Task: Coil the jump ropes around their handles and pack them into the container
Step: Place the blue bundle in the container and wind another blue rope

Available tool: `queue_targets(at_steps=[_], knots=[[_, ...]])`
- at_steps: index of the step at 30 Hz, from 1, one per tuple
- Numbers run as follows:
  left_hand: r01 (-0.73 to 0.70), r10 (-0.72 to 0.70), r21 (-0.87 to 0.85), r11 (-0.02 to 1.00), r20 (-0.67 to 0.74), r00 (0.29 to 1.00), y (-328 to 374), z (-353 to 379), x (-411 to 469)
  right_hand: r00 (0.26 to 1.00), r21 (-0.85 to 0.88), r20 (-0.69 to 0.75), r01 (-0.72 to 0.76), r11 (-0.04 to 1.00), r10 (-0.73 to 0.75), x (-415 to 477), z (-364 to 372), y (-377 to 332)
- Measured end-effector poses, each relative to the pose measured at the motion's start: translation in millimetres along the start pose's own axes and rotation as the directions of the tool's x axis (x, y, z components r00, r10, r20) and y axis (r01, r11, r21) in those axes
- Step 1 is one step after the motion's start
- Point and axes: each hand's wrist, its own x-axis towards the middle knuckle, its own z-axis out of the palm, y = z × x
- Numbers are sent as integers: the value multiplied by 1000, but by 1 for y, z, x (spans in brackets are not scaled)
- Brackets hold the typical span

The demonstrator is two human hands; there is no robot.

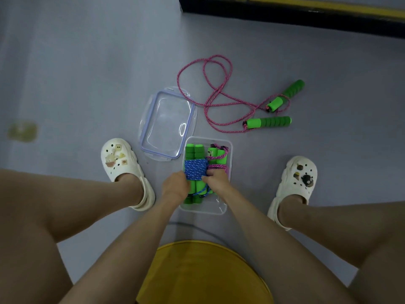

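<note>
- While the left hand [175, 187] curls round the near-left side of the blue bundle [195, 170], the right hand [215, 181] pinches its right edge. Both seem closed on it, though the fingertips are hidden under the bundle.
- That bundle, blue rope wound round a pair of green handles, lies in the left half of the clear container [219, 209], which sits on the floor [65, 73] between the person's feet.
- Just beside it, in the right half, lies a pink bundle [217, 159], coiled and packed.
- By my reading, the step in hand is seating the blue bundle in the container.
- Beyond the container, a loose pink rope [210, 91] sprawls on the floor, its two green handles [269, 122] apart and nothing wound.
- Next, I judge, both hands must let go, reach out for that rope, pair its handles and wind it on.
- Touching the container's far-left corner, the lid [167, 123] lies off, waiting for the end.
</note>
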Motion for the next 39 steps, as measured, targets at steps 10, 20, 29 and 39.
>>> queue_targets(at_steps=[10, 20, 29, 39], knots=[[-405, 421, 238, 883, -19, 907, -2, 5, -1, 972, 71, -181, 166, 984, -151, -10, 10, 3], [-299, 359, 596, 745, 19, 933, 3, 7, 8, 982, -154, -30, 182, 971, -189, 11, 14, 1], [-335, 479, 850, 406, 114, 871, 17, -9, 10, 997, -44, 8, 76, 996, -75, 16, 2, -6], [-369, 520, 772, 517, 58, 852, 40, -42, 5, 984, -162, -151, 70, 984, -95, -5, -68, -40]])
